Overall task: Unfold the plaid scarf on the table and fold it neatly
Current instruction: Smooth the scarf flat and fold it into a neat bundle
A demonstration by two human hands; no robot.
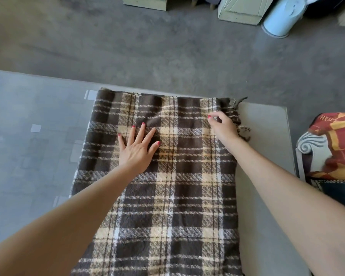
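The plaid scarf (167, 176) lies flat in front of me on the table (267, 156), brown and cream checks running from its far edge down past the bottom of my view. Its far edge sits just short of the table's far edge, and a few fringe threads (241, 124) trail off the far right corner onto bare tabletop. My left hand (137, 150) rests palm down on the cloth, fingers spread and gripping nothing, only pressing flat. My right hand (223, 128) is near the scarf's right edge by the fringe, fingers curled and thumb meeting fingertip — it looks like a pinch on the fabric, though I cannot tell how much cloth is caught.

To the right of the scarf a strip of bare table runs up to the rounded far corner; to the left the top is glass (28, 126), open all the way across, with pale square pads showing through. Past the table there is grey concrete floor (167, 46), wide and open, then pale green furniture bases (243, 12) and a light blue metal bin (283, 18) at the far side. At my right, just off the table, is a chair arm (309, 144) with a red and yellow cushion (339, 144).
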